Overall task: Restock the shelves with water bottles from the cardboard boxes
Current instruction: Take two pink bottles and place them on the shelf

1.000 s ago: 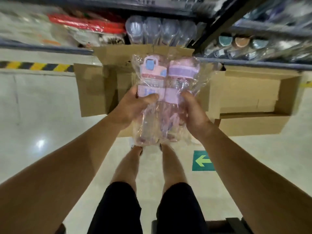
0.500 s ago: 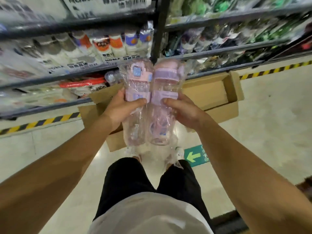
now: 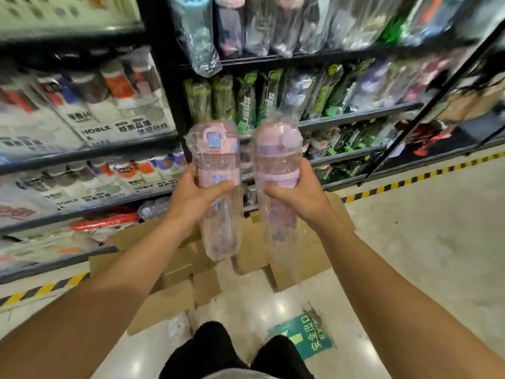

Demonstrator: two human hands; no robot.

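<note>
My left hand (image 3: 195, 196) grips a clear pink water bottle (image 3: 218, 225) with a pink lid and blue button, wrapped in plastic film. My right hand (image 3: 299, 196) grips a second wrapped pink bottle (image 3: 277, 160) with a lilac lid. Both bottles stand upright, a small gap between them, held in front of the dark metal shelves (image 3: 355, 120). Below them the open cardboard boxes (image 3: 185, 266) lie on the floor against the shelf base.
The shelves hold rows of packaged bottles: white boxed flasks (image 3: 109, 105) at left, green-labelled ones (image 3: 246, 102) in the middle, wrapped bottles (image 3: 196, 36) on top. Yellow-black tape (image 3: 410, 181) lines the floor. A green arrow sticker (image 3: 303, 335) lies near my legs.
I have risen, so the view lifted from the boxes to the shelves. The two bottles went up with my hands and moved apart from each other.
</note>
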